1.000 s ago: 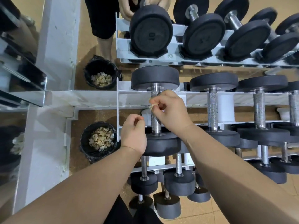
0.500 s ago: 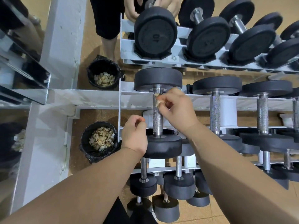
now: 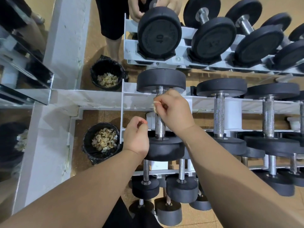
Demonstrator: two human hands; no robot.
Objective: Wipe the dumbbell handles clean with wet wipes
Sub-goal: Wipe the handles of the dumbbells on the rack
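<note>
The leftmost dumbbell lies on the middle tier of the white rack (image 3: 131,102), its knurled steel handle (image 3: 159,125) running away from me between two black heads. My right hand (image 3: 176,112) sits over the far half of that handle and pinches a small crumpled yellowish wipe (image 3: 155,106) against its left side. My left hand (image 3: 136,139) hovers by the near black head (image 3: 166,148), fingers curled with nothing visible in them. The handle's stretch under my right hand is hidden.
Two more dumbbells (image 3: 219,112) (image 3: 268,117) lie to the right, smaller ones (image 3: 181,185) on the tier below. A black bin (image 3: 102,142) of used wipes stands on the floor at left. A mirror ahead reflects the rack, the bin and a person.
My right hand with the wipe has slid a little along the handle toward its far end. The left hand has barely moved.
</note>
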